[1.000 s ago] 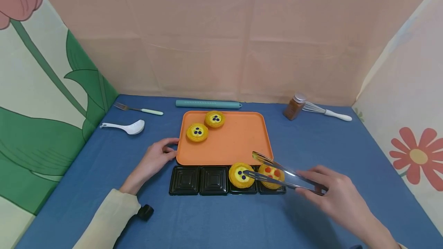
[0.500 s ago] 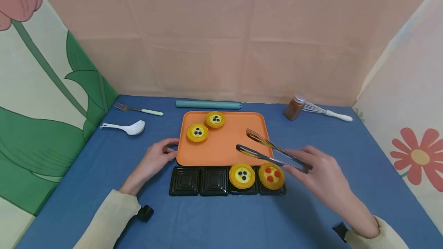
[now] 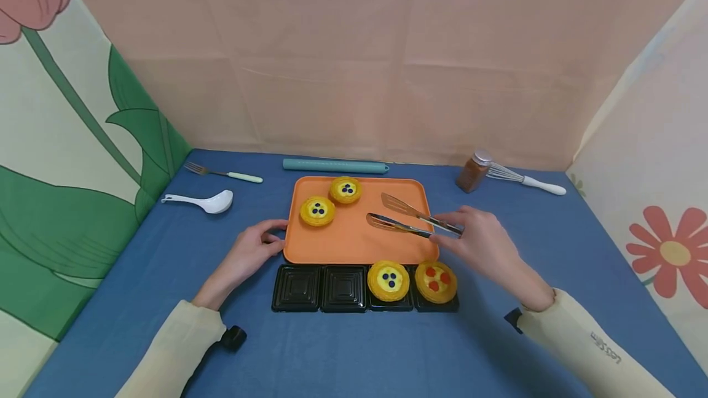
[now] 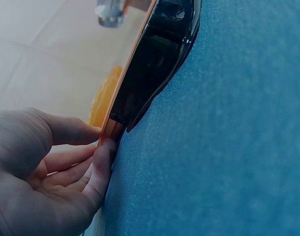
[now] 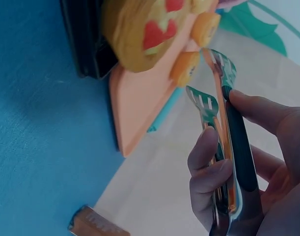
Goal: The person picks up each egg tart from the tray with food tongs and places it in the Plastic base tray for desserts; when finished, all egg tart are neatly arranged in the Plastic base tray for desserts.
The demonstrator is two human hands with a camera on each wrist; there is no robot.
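Observation:
My left hand pinches the left rim of the orange tray; in the left wrist view the thumb and fingers close on the tray edge. Metal tongs are gripped in my right hand, their tips spread apart over the tray's right half with nothing between them. Two egg tarts topped with blue dots, one nearer and one farther, lie on the tray's left part. In front, a black four-compartment tray bears a blue-dotted tart and a red-topped tart in its right two compartments.
Behind the orange tray lies a teal rolling pin. A fork and white ladle are at the left; a spice jar and whisk at the back right. Fabric walls enclose the blue table.
My right hand has carried the spread tongs from above the black tray's tarts forward and left, over the orange tray. The left hand stays at the tray's rim.

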